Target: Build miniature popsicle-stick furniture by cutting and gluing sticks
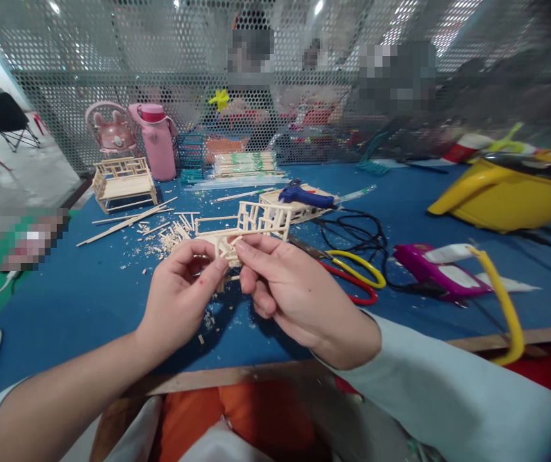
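Observation:
At the middle of the table my left hand [183, 289] is closed, thumb and fingers gripping the near side of a miniature furniture frame [264, 218] made of thin wooden sticks. Close against it, my right hand [285, 276] pinches a short wooden stick [232, 244] between thumb and forefinger. The stick is at the frame, but whether the two touch I cannot tell. My fingers hide the frame's lower part. Just right of my right hand lie scissors [357, 268] with one yellow and one red handle. Cut stick pieces [176, 234] are heaped behind my left hand.
A finished-looking wooden bench model [125, 183] stands back left, near a pink bottle [160, 144]. A blue glue gun [304, 194] rests on another stick model; its black cable [372, 237] coils rightward. A purple-and-white tool [442, 273] and yellow container [511, 192] are right. Perforated mesh [160, 83] borders the back.

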A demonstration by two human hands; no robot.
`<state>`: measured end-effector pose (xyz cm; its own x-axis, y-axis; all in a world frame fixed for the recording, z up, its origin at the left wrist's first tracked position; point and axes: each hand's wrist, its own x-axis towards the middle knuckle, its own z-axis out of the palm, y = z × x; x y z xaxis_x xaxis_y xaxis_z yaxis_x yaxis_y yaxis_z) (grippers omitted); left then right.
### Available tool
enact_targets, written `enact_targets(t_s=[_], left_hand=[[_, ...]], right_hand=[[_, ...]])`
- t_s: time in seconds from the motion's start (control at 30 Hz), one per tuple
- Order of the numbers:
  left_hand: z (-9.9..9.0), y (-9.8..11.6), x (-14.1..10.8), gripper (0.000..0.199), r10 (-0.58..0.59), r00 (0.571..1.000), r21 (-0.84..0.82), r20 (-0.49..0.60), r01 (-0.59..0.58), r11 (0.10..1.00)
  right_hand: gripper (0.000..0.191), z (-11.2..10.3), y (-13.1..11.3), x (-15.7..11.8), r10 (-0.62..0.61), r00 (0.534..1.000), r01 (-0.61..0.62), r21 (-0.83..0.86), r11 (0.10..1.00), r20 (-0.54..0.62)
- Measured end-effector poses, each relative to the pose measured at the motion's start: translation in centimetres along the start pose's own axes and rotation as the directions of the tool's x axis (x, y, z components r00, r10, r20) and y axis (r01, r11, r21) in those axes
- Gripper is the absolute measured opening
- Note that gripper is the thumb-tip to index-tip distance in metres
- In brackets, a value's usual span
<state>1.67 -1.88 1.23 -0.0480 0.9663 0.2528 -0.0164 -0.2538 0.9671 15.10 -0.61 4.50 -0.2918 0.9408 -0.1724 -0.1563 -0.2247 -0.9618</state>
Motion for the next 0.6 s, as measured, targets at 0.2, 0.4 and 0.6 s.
enact_targets(t_s=[0.2, 0.4, 0.6], left_hand=[[-0.2, 0.1, 0.2, 0.009, -0.025, 1.000, -0.040, -0.013, 0.024, 0.999], [-0.4, -0.7, 1.0, 0.014, -0.073, 0.997, -0.231, 0.003, 0.071, 0.970], [-0.6, -1.4, 1.2, 0.011, -0.048, 0.999, -0.243, 0.016, 0.051, 0.969]], right_hand=[[0.026, -0.6, 0.2, -1.4, -0.017, 1.000, 0.015, -0.143, 0.990, -0.016], [0.027, -3.9, 2.0, -1.2, -0.578, 0.741, 0.397, -0.472, 0.787, -0.342], [0.026, -4.7, 1.9, 2.2, -0.500, 0.859, 0.377, -0.525, 0.763, -0.109]])
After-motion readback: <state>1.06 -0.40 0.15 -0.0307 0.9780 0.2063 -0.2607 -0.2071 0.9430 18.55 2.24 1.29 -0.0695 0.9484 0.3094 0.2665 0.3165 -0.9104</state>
